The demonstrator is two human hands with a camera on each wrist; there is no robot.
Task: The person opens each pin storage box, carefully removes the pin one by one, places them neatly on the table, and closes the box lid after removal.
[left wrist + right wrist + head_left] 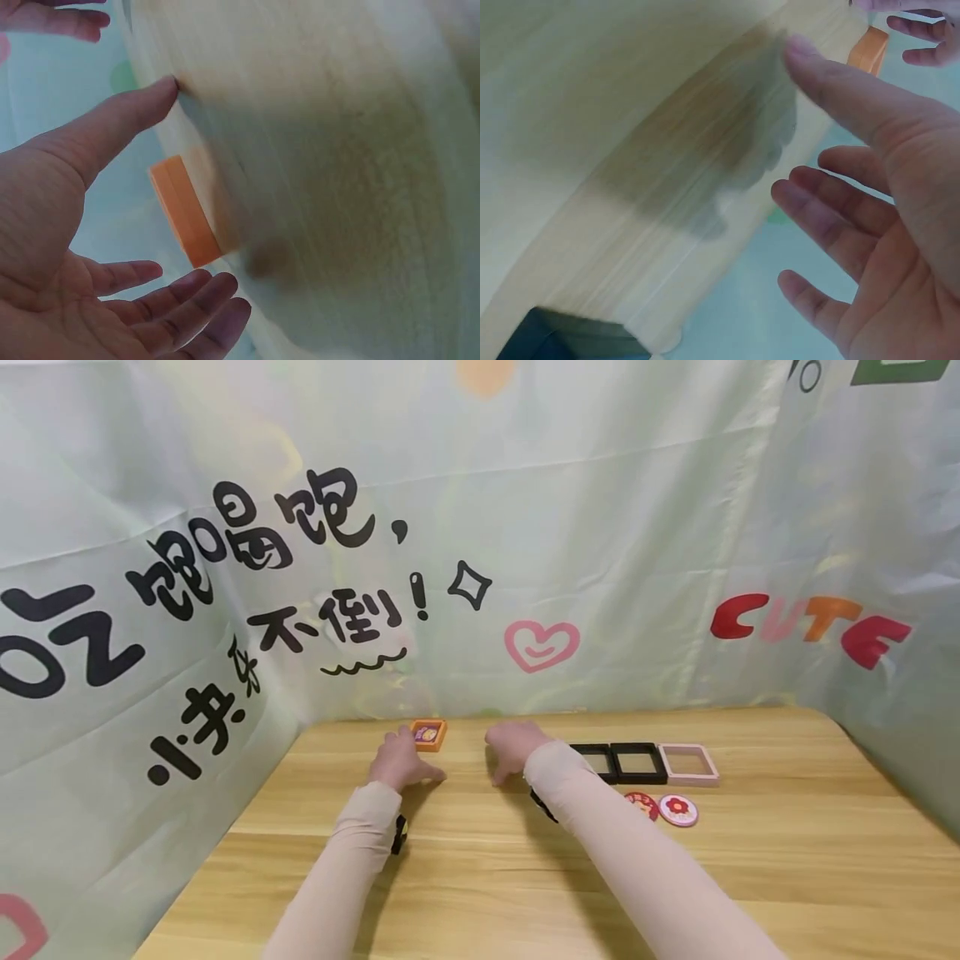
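An orange square frame [429,736] with a purple and yellow picture inside lies near the back left edge of the table. Beside it, my left hand [400,762] hovers with thumb and fingers spread apart; in the left wrist view the orange frame [185,212] sits between thumb and fingers without visible contact. My right hand [516,747] is held above the table to the right of that frame, its fingers loosely bent and holding nothing. In the right wrist view the orange frame [868,51] shows at the top, beyond my right thumb.
Right of my right hand stand black square frames [638,763] in a row with a pink frame [687,763]. In front lie a red round badge [642,805], partly behind my sleeve, and a white badge with a red flower [678,810]. A printed cloth [637,527] hangs behind the table.
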